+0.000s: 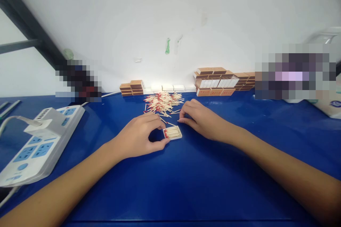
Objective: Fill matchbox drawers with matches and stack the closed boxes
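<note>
My left hand grips a small white matchbox tray at its left end, thumb in front and fingers behind. The tray lies on the blue table, filled with matches whose red heads point left. My right hand is just beyond the tray's right end, its thumb and fingers pinched together. A tiny pale end, like that of a match, shows at those fingertips; the rest is hidden. Behind both hands spreads a loose pile of red-headed matches, with a few strays between pile and tray.
Stacked brown matchboxes stand against the wall, with a smaller stack to the left. Several white trays line the wall between them. A white power strip with a plugged-in cable lies at left on the blue table.
</note>
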### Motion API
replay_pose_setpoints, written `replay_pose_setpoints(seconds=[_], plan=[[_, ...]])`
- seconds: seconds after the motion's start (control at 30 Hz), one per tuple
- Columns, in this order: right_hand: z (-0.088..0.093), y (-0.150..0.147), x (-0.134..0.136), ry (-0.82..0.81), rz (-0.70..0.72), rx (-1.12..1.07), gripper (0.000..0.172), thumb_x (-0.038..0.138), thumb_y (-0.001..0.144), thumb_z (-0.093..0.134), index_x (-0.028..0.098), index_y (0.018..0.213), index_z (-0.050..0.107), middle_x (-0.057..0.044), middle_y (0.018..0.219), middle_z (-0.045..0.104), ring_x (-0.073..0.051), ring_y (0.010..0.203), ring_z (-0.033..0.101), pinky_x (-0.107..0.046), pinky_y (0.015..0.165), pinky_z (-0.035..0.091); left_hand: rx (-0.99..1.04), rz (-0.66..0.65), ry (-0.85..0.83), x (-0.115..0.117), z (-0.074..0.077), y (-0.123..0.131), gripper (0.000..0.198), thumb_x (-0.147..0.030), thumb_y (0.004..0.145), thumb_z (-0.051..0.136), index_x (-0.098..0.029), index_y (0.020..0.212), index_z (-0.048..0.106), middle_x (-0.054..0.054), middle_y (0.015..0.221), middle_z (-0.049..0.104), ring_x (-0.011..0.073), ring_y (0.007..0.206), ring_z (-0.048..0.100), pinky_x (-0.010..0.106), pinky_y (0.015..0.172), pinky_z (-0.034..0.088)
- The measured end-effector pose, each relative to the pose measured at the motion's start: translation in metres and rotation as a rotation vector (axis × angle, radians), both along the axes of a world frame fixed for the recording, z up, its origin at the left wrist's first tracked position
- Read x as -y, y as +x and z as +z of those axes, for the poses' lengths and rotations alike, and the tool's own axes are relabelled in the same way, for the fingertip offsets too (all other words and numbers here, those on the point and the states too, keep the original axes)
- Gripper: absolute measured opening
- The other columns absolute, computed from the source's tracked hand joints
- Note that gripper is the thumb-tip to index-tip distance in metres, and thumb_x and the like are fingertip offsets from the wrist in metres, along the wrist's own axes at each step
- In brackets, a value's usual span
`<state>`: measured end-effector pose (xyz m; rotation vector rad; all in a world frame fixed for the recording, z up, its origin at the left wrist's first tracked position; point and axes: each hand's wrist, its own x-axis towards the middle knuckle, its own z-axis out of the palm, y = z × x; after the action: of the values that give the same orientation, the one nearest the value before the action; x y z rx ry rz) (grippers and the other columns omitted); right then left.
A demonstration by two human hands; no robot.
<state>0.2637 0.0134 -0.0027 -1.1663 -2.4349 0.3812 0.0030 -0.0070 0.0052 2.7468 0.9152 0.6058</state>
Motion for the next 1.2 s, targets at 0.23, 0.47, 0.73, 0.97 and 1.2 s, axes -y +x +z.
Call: replay_pose_setpoints(seconds=[0.23, 0.47, 0.73, 0.97, 1.2], plan=[[0.01, -0.011, 0.017, 0.072, 0.051, -0.154, 0.024, 0.024, 0.105, 0.047, 0.024, 0.119, 0.067, -0.008, 0.103, 0.069, -0.023, 0.099, 0.057, -0.037, 0.084, 0.047, -0.002, 0.004, 0.004, 0.0, 0.0, 0.001, 0.017, -0.035, 0.09, 0.071, -0.019, 0.096, 0.068, 0.002, 0.089, 0.069, 0.0202, 0.085, 0.062, 0.035, 0.078, 0.05], [0.012, -0.025, 0.024, -0.224, -0.116, -0.455, 0.016, 0.032, 0.097, 0.065, 0.021, 0.093, 0.076, -0.002, 0.09, 0.075, -0.016, 0.077, 0.062, -0.031, 0.07, 0.047, -0.001, 0.013, 0.016, -0.001, 0.0, 0.0, 0.019, -0.036, 0.089, 0.072, -0.019, 0.096, 0.068, 0.003, 0.088, 0.069, 0.0203, 0.084, 0.062, 0.034, 0.077, 0.05], [0.005, -0.017, 0.019, -0.224, -0.097, -0.224, 0.01, 0.031, 0.089, 0.072, 0.024, 0.084, 0.078, -0.002, 0.092, 0.069, -0.017, 0.086, 0.059, -0.032, 0.076, 0.044, 0.004, 0.026, 0.001, -0.002, 0.001, -0.001, 0.016, -0.034, 0.089, 0.071, -0.019, 0.093, 0.067, 0.003, 0.09, 0.071, 0.0205, 0.086, 0.064, 0.035, 0.078, 0.051], [0.005, -0.016, 0.019, -0.157, -0.004, -0.144, 0.006, 0.025, 0.091, 0.07, 0.022, 0.087, 0.073, -0.003, 0.091, 0.065, -0.019, 0.09, 0.058, -0.032, 0.078, 0.045, 0.005, 0.017, 0.014, -0.001, 0.001, -0.001, 0.017, -0.034, 0.089, 0.071, -0.019, 0.092, 0.065, 0.003, 0.09, 0.071, 0.0206, 0.087, 0.064, 0.035, 0.079, 0.052], [0.003, -0.018, 0.021, -0.096, 0.045, -0.132, 0.005, 0.025, 0.095, 0.068, 0.023, 0.094, 0.073, -0.004, 0.097, 0.062, -0.021, 0.1, 0.057, -0.032, 0.084, 0.045, 0.009, -0.004, 0.022, 0.0, 0.001, 0.0, 0.015, -0.033, 0.09, 0.07, -0.019, 0.092, 0.064, 0.002, 0.088, 0.07, 0.0197, 0.085, 0.063, 0.035, 0.078, 0.051]])
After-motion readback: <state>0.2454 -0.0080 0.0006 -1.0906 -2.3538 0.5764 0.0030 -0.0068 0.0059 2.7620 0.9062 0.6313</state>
